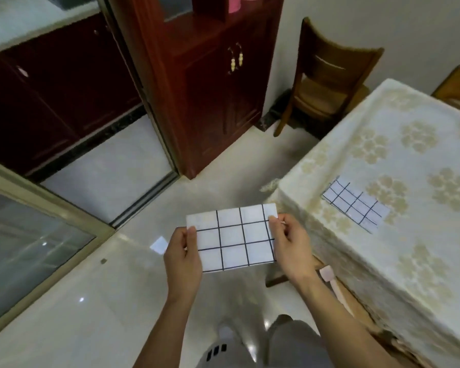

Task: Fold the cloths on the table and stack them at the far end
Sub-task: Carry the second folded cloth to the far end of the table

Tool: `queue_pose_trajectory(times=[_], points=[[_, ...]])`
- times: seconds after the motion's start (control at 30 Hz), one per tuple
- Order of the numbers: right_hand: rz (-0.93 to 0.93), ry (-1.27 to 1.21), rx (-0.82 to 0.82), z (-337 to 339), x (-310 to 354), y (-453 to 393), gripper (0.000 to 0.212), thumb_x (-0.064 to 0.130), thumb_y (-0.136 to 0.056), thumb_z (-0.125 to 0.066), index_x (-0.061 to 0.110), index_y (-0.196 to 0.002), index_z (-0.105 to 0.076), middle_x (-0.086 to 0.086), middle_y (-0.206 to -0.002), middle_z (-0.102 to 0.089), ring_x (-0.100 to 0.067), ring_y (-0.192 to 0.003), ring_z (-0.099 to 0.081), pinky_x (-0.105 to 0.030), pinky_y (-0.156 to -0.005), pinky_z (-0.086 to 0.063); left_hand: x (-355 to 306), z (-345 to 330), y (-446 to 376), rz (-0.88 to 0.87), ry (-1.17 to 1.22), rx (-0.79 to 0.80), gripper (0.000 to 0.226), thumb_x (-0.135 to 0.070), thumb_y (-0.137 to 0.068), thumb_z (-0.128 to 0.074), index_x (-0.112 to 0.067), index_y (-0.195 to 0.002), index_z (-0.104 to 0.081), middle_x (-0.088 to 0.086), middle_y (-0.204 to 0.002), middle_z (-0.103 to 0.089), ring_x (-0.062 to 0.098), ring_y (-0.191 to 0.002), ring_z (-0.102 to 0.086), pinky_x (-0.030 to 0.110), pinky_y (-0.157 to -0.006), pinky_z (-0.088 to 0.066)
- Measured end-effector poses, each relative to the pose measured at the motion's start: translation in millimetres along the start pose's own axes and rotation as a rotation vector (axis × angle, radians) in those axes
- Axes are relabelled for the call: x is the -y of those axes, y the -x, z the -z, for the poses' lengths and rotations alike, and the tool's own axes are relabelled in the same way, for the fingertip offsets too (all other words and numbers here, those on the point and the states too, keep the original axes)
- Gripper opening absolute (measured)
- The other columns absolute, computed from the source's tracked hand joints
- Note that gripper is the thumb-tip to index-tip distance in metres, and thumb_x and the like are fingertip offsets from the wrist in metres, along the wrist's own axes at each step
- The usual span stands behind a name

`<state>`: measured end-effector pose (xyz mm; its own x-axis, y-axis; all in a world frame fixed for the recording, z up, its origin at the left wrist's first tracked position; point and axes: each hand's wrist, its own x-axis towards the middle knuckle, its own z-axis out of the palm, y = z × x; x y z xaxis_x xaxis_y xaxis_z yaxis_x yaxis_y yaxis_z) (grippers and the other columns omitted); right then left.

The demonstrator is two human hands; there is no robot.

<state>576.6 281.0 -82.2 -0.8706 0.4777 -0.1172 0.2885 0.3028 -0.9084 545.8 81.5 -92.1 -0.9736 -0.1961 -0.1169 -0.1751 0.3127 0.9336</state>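
- White with a black grid of lines, the folded cloth [235,237] is held up in the air over the glossy floor [96,288], off the counter and to its left, near the middle of the view.
- The left hand [182,257] grips the cloth's left short edge, thumb on the near face and the fingers hidden behind it.
- The right hand [290,245] pinches the cloth's right edge near the upper corner, thumb and curled fingers closed on the fabric.
- The cloth is stretched flat between the two hands, tilted a little so its right end sits higher.
- A second cloth [355,204] of the same white-and-grid pattern lies folded flat on the counter [409,155], at about 2 o'clock from the held one, near the counter's left edge and well apart from both hands.
- The counter fills the right side of the view and wears a cream covering with pale floral motifs that hangs down over its edge.
- A wooden chair [327,83] stands at about 1 o'clock, by the counter's far-left corner against the pale wall.
- A dark red wooden cabinet [213,83] with two hanging door pulls stands at 12 o'clock.
- At 9 to 10 o'clock a metal-framed sliding door [45,208] opens onto a room with more dark red cupboards.
- The person's legs in grey show at 6 o'clock, below the forearms.
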Motion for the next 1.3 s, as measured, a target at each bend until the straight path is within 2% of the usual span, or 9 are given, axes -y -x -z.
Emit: queue_pose_trajectory(times=[0.1, 0.23, 0.33, 0.5, 0.67, 0.87, 1.0, 1.2, 1.3], points=[[-0.067, -0.037, -0.114, 24, -5, -16, 0.028, 0.032, -0.102, -0.052, 0.016, -0.080, -0.058, 0.001, -0.066, -0.059, -0.010, -0.061, -0.051, -0.035, -0.061, -0.043, -18, -40, -20, -0.039, -0.019, 0.118, 0.026, -0.029, -0.103, -0.047, -0.017, -0.082, -0.056, 0.003, -0.074, -0.061, 0.019, -0.070, -0.057, 0.037, -0.065, -0.046], [-0.106, -0.087, -0.272, 66, -14, -27, 0.027, 0.028, -0.103, -0.050, 0.017, -0.080, -0.056, 0.012, -0.063, -0.058, -0.001, -0.057, -0.047, -0.022, -0.054, -0.036, -48, -96, -31, -0.135, -0.062, 0.264, 0.022, -0.028, -0.103, -0.048, -0.018, -0.084, -0.054, -0.003, -0.076, -0.061, 0.003, -0.066, -0.055, 0.019, -0.059, -0.043], [-0.164, -0.100, -0.381, 96, -28, -36, 0.031, 0.032, -0.103, -0.050, 0.017, -0.075, -0.051, 0.014, -0.056, -0.051, -0.005, -0.056, -0.041, -0.024, -0.053, -0.031, -68, -138, -34, -0.184, -0.078, 0.371, 0.015, -0.026, -0.103, -0.047, -0.019, -0.092, -0.054, -0.009, -0.082, -0.063, -0.007, -0.072, -0.059, 0.009, -0.059, -0.044], [-0.227, -0.132, -0.488, 141, -44, -50, 0.034, 0.033, -0.104, -0.048, 0.017, -0.073, -0.046, 0.009, -0.055, -0.039, -0.009, -0.055, -0.034, -0.027, -0.053, -0.027, -91, -201, -33, -0.231, -0.123, 0.513, 0.014, -0.027, -0.103, -0.047, -0.021, -0.091, -0.052, -0.009, -0.080, -0.063, -0.006, -0.069, -0.058, 0.014, -0.061, -0.043], [-0.284, -0.130, -0.559, 181, -67, -66, 0.028, 0.031, -0.103, -0.049, 0.026, -0.076, -0.050, 0.009, -0.053, -0.044, -0.007, -0.052, -0.035, -0.027, -0.052, -0.026, -103, -259, -26, -0.235, -0.140, 0.618, 0.018, -0.026, -0.103, -0.047, -0.016, -0.088, -0.050, 0.015, -0.072, -0.055, 0.005, -0.057, -0.044, 0.019, -0.057, -0.038], [-0.335, -0.159, -0.604, 208, -93, -83, 0.024, 0.030, -0.103, -0.050, 0.020, -0.082, -0.057, 0.008, -0.059, -0.056, -0.006, -0.051, -0.043, -0.022, -0.050, -0.030, -103, -312, -25, -0.263, -0.213, 0.689, 0.022, -0.030, -0.103, -0.044, -0.013, -0.091, -0.051, 0.002, -0.073, -0.059, 0.001, -0.061, -0.052, 0.017, -0.057, -0.039], [-0.409, -0.130, -0.648, 214, -106, -93, 0.022, 0.032, -0.103, -0.051, 0.022, -0.085, -0.059, -0.001, -0.070, -0.065, -0.020, -0.064, -0.059, -0.032, -0.055, -0.040, -105, -336, -30, -0.266, -0.235, 0.735, 0.021, -0.028, -0.103, -0.044, -0.013, -0.091, -0.051, -0.004, -0.073, -0.057, -0.004, -0.063, -0.052, 0.011, -0.057, -0.038], [-0.487, -0.083, -0.719, 208, -121, -113, 0.022, 0.032, -0.103, -0.050, 0.021, -0.085, -0.058, -0.002, -0.070, -0.065, -0.016, -0.066, -0.059, -0.037, -0.057, -0.042, -98, -364, -51, -0.291, -0.276, 0.805, 0.019, -0.026, -0.103, -0.047, -0.013, -0.090, -0.051, -0.006, -0.072, -0.059, -0.007, -0.064, -0.054, 0.012, -0.056, -0.037], [-0.526, -0.086, -0.740, 201, -129, -125, 0.022, 0.033, -0.103, -0.050, 0.022, -0.086, -0.058, -0.002, -0.072, -0.065, -0.014, -0.068, -0.059, -0.039, -0.058, -0.044, -93, -379, -64, -0.301, -0.288, 0.847, 0.019, -0.027, -0.103, -0.047, -0.013, -0.092, -0.053, -0.002, -0.075, -0.062, 0.002, -0.066, -0.055, 0.023, -0.060, -0.040]])
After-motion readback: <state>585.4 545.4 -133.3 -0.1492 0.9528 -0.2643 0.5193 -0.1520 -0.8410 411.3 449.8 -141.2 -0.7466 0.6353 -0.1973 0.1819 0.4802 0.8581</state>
